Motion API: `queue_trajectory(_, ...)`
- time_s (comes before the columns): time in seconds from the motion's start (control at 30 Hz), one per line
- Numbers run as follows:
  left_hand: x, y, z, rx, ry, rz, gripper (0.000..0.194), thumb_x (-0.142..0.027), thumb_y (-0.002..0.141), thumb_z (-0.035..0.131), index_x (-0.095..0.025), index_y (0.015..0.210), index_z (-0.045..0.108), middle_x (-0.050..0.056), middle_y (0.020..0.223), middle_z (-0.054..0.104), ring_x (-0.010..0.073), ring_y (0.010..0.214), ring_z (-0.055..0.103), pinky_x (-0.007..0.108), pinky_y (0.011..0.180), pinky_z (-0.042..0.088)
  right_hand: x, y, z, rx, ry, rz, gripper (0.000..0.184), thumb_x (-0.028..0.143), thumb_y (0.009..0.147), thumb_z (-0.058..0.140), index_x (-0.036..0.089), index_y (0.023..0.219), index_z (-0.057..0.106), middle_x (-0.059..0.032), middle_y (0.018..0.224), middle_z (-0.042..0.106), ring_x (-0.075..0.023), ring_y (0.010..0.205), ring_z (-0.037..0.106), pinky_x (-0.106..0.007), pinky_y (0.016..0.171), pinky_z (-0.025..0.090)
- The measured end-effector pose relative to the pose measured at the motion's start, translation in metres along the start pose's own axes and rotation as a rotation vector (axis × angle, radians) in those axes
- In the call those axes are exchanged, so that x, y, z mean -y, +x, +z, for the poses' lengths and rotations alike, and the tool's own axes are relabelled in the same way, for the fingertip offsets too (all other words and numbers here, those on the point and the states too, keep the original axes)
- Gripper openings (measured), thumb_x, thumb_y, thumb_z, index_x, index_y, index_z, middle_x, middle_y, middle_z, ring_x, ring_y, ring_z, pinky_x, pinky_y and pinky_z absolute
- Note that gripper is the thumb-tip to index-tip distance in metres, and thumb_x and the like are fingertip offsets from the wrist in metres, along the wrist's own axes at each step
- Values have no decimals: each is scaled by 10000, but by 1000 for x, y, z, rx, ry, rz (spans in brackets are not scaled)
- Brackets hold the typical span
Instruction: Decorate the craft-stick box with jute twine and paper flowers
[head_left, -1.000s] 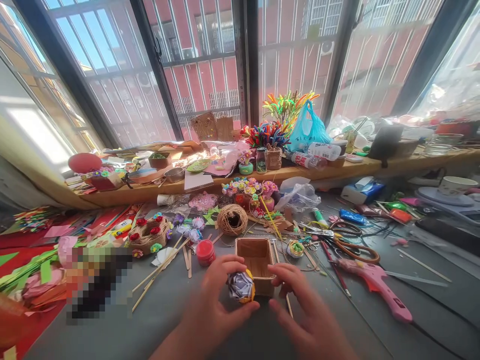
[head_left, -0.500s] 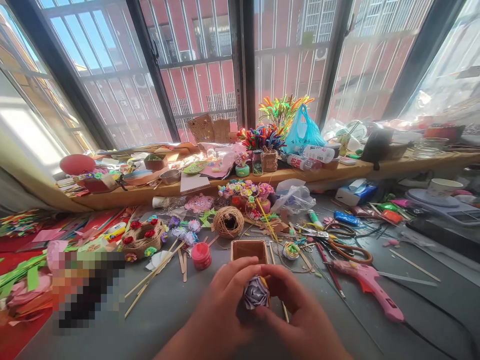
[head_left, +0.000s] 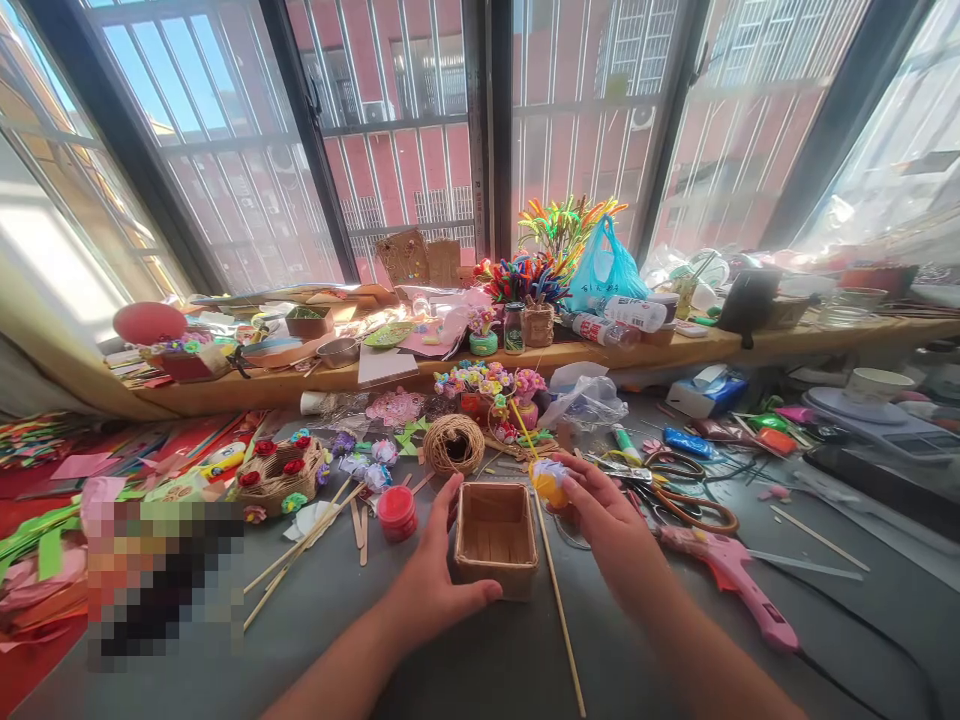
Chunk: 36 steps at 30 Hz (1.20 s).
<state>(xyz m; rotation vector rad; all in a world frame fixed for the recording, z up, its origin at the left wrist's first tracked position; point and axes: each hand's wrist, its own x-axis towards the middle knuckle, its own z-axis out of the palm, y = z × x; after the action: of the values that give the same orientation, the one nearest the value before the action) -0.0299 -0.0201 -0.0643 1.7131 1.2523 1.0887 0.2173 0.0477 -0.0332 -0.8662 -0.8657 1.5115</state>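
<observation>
Left hand (head_left: 431, 590) is bracketing the wooden box's (head_left: 496, 583) left side, thumb and fingers apart; can't tell if they're touching. Right hand (head_left: 611, 525) is clamping the white-yellow paper ball (head_left: 550, 482) between fingertips, right of the box. Box is sitting upright on the grey table (head_left: 315, 660), just left of the long stick (head_left: 559, 605).

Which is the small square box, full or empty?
The small square box looks empty: its open top shows bare inner floor.

Left hand (head_left: 431, 585) spread at box's (head_left: 511, 580) left, thumb across front. Right hand (head_left: 607, 515) right of box, pinched.
</observation>
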Motion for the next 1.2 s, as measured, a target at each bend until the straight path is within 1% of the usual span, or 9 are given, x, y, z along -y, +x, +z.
queue_trajectory(0.07,5,5,4,-19,-66,3,1271,-663,760,855,-288,1689,73,184,1757,220,388,1624,239,604,1320,205,-7,9,3,-7,29,-4,531,570,781,877,284,1211,754,-48,1329,758,-255,1111,727,-310,822,630)
queue_trajectory(0.2,11,9,7,-42,-173,-22,1329,-661,676,917,-279,1683,138,185,1694,361,399,1568,365,583,1288,301,-29,16,3,-36,82,17,434,583,856,769,275,1159,736,-61,1225,789,-274,1023,759,-383,821,646)
queue_trajectory(0.33,10,7,6,13,-245,-55,1304,-607,633,967,-277,1659,233,180,1650,448,393,1519,451,559,1253,374,-37,10,4,-29,40,-2,464,556,834,818,269,1186,722,-70,1205,792,-293,1116,738,-400,903,622)
queue_trajectory(0.43,11,7,5,21,-265,-73,1295,-586,629,979,-270,1653,251,187,1647,454,394,1517,453,565,1251,371,-34,5,2,26,-127,-128,532,500,804,876,259,1249,711,-81,1184,789,-282,1097,730,-410,962,592)
queue_trajectory(0.57,11,5,6,18,-256,-63,1275,-559,641,983,-279,1649,255,186,1662,431,397,1523,441,579,1258,351,-33,3,-4,70,-382,-323,479,476,863,822,259,1277,718,-110,1337,710,-285,1129,694,-431,970,586)
queue_trajectory(0.77,13,4,7,2,-216,-29,1250,-565,653,971,-275,1643,266,191,1651,443,417,1504,462,584,1241,380,-38,6,-2,130,-414,-384,596,353,883,792,275,1433,576,-111,1351,687,-271,1144,693,-461,1018,566)
queue_trajectory(0.93,16,2,9,-27,-120,-31,1290,-611,610,976,-268,1641,280,194,1639,443,425,1481,480,589,1228,395,-33,8,2,162,-518,-452,406,314,843,799,254,1234,711,-114,1322,675,-297,1230,655,-447,1040,550)
queue_trajectory(1.03,15,1,9,-32,-95,-13,1268,-599,631,970,-269,1638,275,194,1644,428,417,1477,482,600,1236,375,-28,6,5,150,-526,-424,424,332,832,795,253,1241,716,-112,1326,691,-300,1227,660,-447,1043,541)
queue_trajectory(1.2,13,1,10,-23,-110,4,1250,-575,634,974,-271,1631,285,190,1634,440,417,1458,497,603,1224,389,-21,1,9,165,-500,-233,519,392,809,805,241,1294,700,-81,1118,798,-275,990,739,-438,928,574)
